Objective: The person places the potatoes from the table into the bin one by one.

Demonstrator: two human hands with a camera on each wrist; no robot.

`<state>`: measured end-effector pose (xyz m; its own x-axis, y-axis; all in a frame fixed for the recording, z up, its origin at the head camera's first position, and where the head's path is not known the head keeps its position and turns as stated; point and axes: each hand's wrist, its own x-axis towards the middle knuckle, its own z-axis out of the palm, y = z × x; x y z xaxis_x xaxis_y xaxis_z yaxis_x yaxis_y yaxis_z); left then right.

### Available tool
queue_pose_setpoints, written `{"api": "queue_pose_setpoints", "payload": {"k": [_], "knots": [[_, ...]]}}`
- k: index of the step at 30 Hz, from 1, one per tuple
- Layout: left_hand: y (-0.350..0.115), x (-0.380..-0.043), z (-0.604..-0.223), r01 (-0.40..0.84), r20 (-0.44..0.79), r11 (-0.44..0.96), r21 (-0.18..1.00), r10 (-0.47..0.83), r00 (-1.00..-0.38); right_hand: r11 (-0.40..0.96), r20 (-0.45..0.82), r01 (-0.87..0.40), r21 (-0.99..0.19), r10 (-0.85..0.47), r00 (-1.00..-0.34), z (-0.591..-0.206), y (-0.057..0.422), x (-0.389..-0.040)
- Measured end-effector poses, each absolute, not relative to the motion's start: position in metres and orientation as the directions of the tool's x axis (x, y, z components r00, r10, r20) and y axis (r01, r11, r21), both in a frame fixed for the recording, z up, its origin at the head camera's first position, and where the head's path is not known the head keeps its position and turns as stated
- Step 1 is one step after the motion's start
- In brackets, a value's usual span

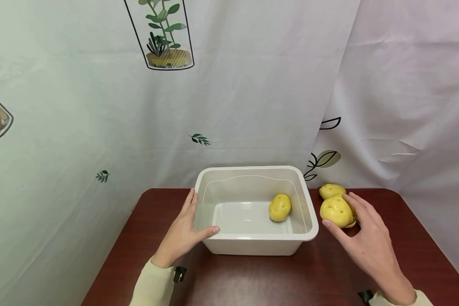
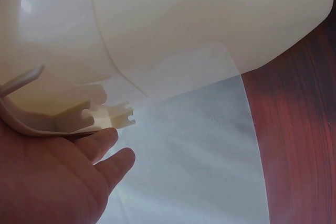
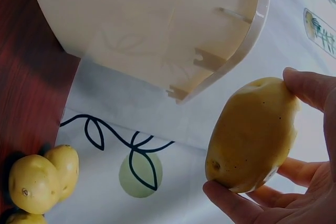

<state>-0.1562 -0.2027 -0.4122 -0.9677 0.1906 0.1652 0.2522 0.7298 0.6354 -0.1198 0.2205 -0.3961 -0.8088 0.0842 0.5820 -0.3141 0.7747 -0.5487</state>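
Observation:
A pale plastic tub (image 1: pixel 252 248) stands on the table with one yellow potato (image 1: pixel 279 208) lying inside at its right. At the tub's front left corner, my left hand (image 1: pixel 181 236) holds the rim, thumb over the front edge and fingers along the outer left side. In the left wrist view two fingertips (image 2: pixel 116 167) poke out past the rim. To the right of the tub my right hand (image 1: pixel 369 238) grips another potato (image 3: pixel 253 135) between thumb and fingers, held up off the table. Several loose potatoes (image 3: pixel 34 184) lie beyond it, partly hidden by the hand in the head view.
The dark red wooden table (image 1: pixel 252 280) has rounded back corners. A light curtain (image 1: pixel 252 106) with plant prints hangs right behind the tub and along the left side. One loose potato (image 1: pixel 332 190) sits by the table's back edge.

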Motion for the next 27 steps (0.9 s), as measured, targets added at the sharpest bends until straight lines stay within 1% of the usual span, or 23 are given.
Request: {"api": "queue_pose_setpoints", "payload": {"k": [14, 24, 27], "knots": [[-0.202, -0.157, -0.414, 0.254, 0.168, 0.731, 0.634, 0.19, -0.967, 0.767, 0.612, -0.349, -0.539, 0.071, -0.787, -0.394, 0.215, -0.119], [-0.202, -0.157, -0.413, 0.247, 0.163, 0.729, 0.639, 0.186, -0.969, 0.764, 0.611, -0.355, -0.538, 0.064, -0.789, -0.392, 0.21, -0.121], [-0.202, -0.157, -0.413, 0.248, 0.163, 0.73, 0.637, 0.186, -0.969, 0.767, 0.597, -0.341, -0.544, 0.068, -0.799, -0.391, 0.208, -0.12]]}}
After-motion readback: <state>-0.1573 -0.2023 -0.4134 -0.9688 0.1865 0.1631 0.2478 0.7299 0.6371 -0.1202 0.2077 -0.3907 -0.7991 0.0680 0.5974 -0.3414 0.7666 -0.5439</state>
